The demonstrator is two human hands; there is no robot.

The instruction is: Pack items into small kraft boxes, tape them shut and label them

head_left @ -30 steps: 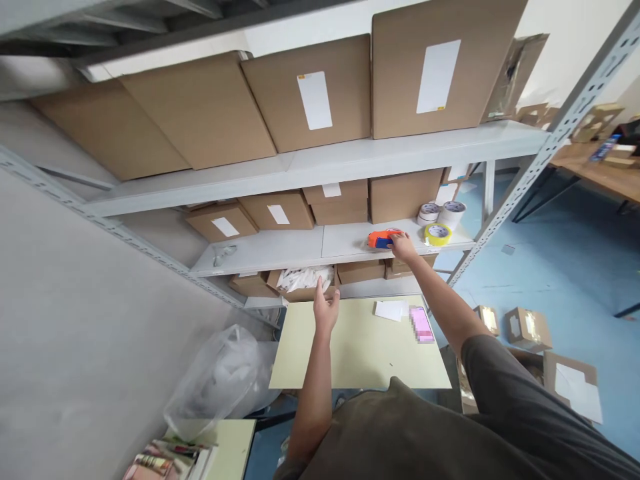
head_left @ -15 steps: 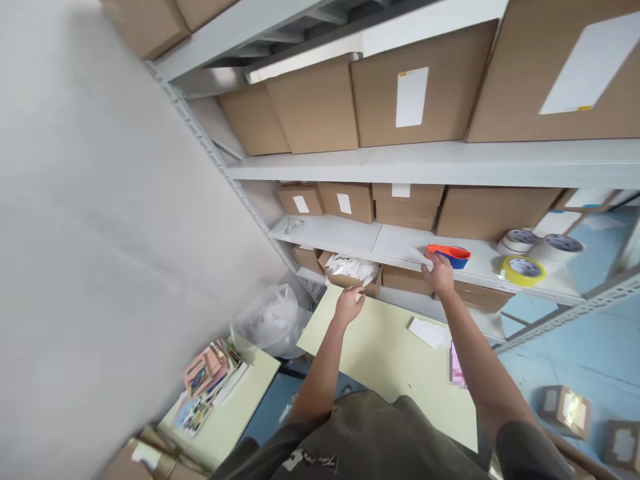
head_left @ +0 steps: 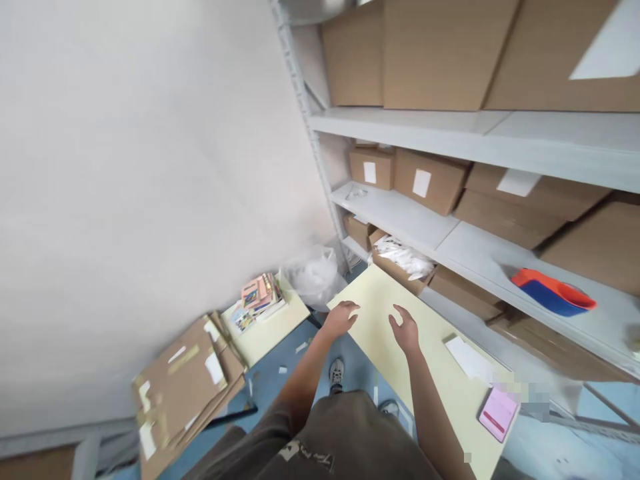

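Observation:
Both of my hands hover over the pale yellow table point(head_left: 380, 300) with nothing in them. My left hand point(head_left: 342, 317) is near the table's left edge, thumb and fingers apart. Further right, my right hand point(head_left: 405, 329) is open too, its thumb spread from its fingers. To the right of that hand lie a white sheet or envelope point(head_left: 469, 357) and a phone with a pink screen point(head_left: 499, 412). An orange and blue tape dispenser point(head_left: 553, 292) rests on the shelf point(head_left: 480, 247) beyond the table, well away from both hands.
A side table point(head_left: 273, 330) holds a stack of books point(head_left: 260, 293). Flattened cardboard point(head_left: 185, 387) leans beside it. A clear plastic bag point(head_left: 313, 277) stands by the wall. Cardboard boxes point(head_left: 433, 60) fill the rack, and an open box of white items point(head_left: 403, 259) sits low.
My view has swung left. My right hand has come away from the tape dispenser, which stays on the shelf, and is now over the table near my left hand.

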